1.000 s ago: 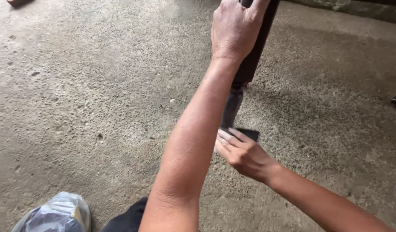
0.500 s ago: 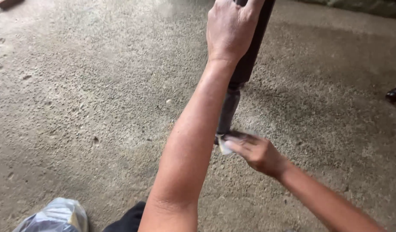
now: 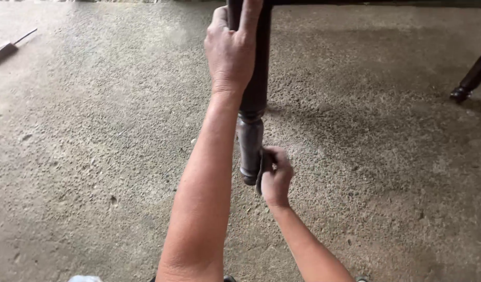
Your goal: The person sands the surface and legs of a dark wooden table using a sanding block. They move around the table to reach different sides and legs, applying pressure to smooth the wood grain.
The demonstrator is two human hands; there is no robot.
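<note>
1. Your left hand (image 3: 231, 49) is raised near the top of the view, its fingers wrapped around the upper, straight part of a dark turned furniture leg (image 3: 252, 104). The grip is closed on the wood, with the thumb side toward you.
2. The furniture leg runs from the top edge of the view down to a rounded foot that rests on or just above the concrete floor (image 3: 94, 156); you cannot tell which from this angle. Its lower part is turned into bulges and rings.
3. Your right hand (image 3: 276, 177) is low, just beside the leg's foot. Its fingers are curled shut on a small dark sanding sheet (image 3: 261, 172), which is pressed against the right side of the lowest bulge.
4. The sheet stands on edge between your palm and the wood, touching both.
5. A second dark leg (image 3: 473, 78) of the same kind stands at the far right, well apart from your hands.
6. At the far left edge a small brush-like tool (image 3: 8, 48) lies on the floor, well away from the work.
</note>
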